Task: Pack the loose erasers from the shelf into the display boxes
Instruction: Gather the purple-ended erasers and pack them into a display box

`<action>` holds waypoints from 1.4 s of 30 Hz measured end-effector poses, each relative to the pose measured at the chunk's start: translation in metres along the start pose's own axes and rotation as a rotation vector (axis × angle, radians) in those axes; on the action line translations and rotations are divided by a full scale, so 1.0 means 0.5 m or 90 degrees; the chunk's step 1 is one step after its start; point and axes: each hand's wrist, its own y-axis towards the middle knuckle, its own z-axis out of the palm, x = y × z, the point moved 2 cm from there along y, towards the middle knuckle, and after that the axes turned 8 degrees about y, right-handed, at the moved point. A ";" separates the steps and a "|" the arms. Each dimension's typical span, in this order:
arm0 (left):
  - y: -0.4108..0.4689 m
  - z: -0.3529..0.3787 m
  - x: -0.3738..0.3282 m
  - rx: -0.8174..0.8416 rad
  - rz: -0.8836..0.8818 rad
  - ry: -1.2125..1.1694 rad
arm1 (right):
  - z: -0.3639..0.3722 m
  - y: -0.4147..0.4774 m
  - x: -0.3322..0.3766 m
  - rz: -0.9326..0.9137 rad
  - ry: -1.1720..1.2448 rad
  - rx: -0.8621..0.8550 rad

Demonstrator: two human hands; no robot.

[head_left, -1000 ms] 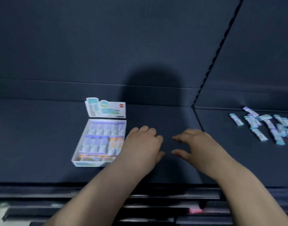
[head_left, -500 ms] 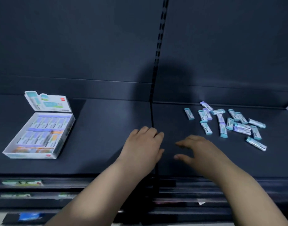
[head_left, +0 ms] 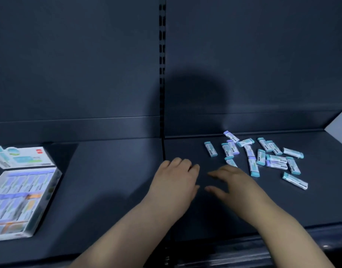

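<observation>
Our left hand [head_left: 175,180] and right hand [head_left: 233,183] stay empty, fingers relaxed. The loose erasers [head_left: 276,161] now lie just beside the right hand, and the display box [head_left: 21,200] sits farther left.

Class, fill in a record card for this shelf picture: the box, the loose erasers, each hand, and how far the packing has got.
Display box: far left of the shelf, lid flap up, rows of erasers inside
Loose erasers: scattered on the right, teal and purple ends
Left hand: mid-shelf, fingers loosely curled, holds nothing
Right hand: fingers spread, empty, at the pile's near edge
Progress: pile not yet packed
</observation>
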 end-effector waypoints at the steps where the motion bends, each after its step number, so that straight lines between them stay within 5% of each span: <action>1: 0.007 0.000 -0.009 0.000 0.001 0.002 | -0.005 0.003 -0.009 -0.004 0.003 0.003; 15: 0.193 0.028 -0.260 0.044 -0.164 -0.002 | -0.178 0.027 -0.319 -0.094 -0.050 0.068; 22: 0.229 0.040 -0.352 0.094 -0.216 0.008 | -0.238 0.052 -0.447 -0.041 -0.077 0.058; 33: 0.235 0.036 -0.359 0.096 -0.227 0.033 | -0.199 0.093 -0.464 -0.025 -0.114 0.090; 42: 0.248 0.044 -0.348 0.089 -0.208 -0.023 | -0.227 0.049 -0.410 -0.084 -0.080 0.003</action>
